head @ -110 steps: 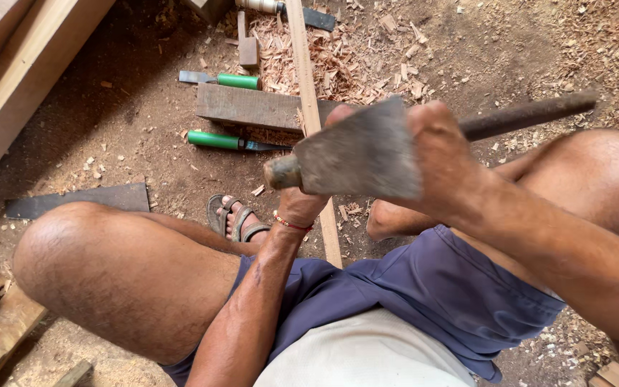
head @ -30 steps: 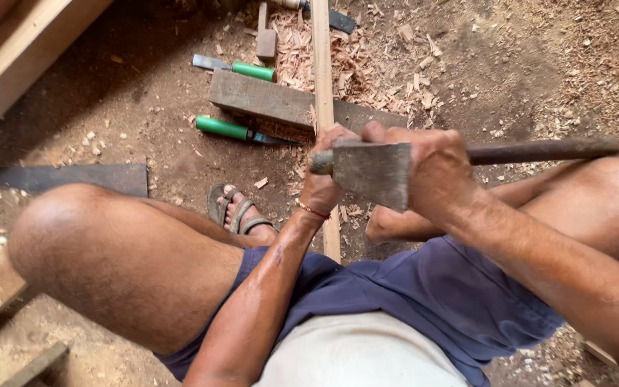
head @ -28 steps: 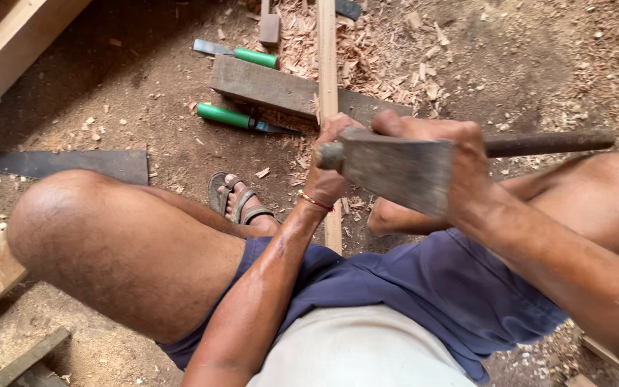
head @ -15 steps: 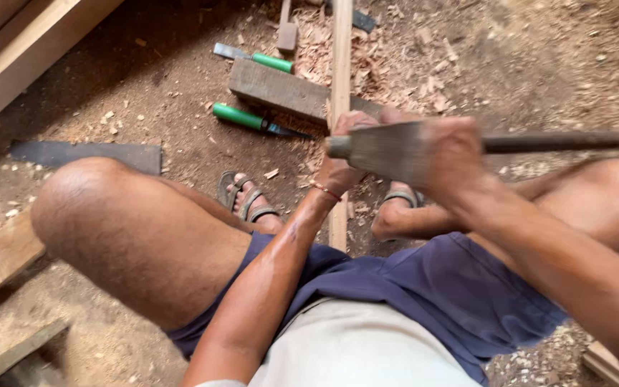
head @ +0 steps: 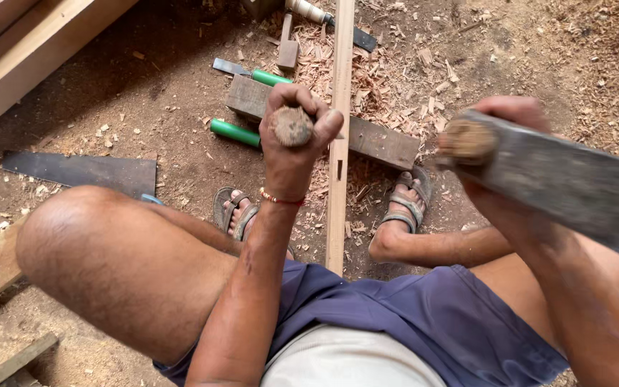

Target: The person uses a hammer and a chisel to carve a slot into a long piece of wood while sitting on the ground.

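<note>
Your left hand [head: 291, 140] was closed in a fist round a chisel [head: 291, 126], of which only the worn, round wooden butt showed above your fingers; the blade was hidden under the hand. That hand sat just beside the left edge of a long thin strip of wood [head: 339, 143], which ran from between your feet up toward the far side of the floor. A small slot was cut in the strip just below your fist. Your right hand [head: 499, 186] was wrapped tight round a heavy grey tool, an axe head [head: 560, 183] by the look of it, with its blunt end facing the chisel and well apart from it, raised above the strip. The strip lay across a dark wooden block [head: 377, 142] on the dirt floor [head: 145, 93]. Two green-handled chisels [head: 234, 132] lay by the block's left end, with wood chips [head: 424, 79] scattered about. A flat saw blade [head: 80, 170] lay near your left knee. Your sandalled feet [head: 402, 208] rested either side of the strip.
</note>
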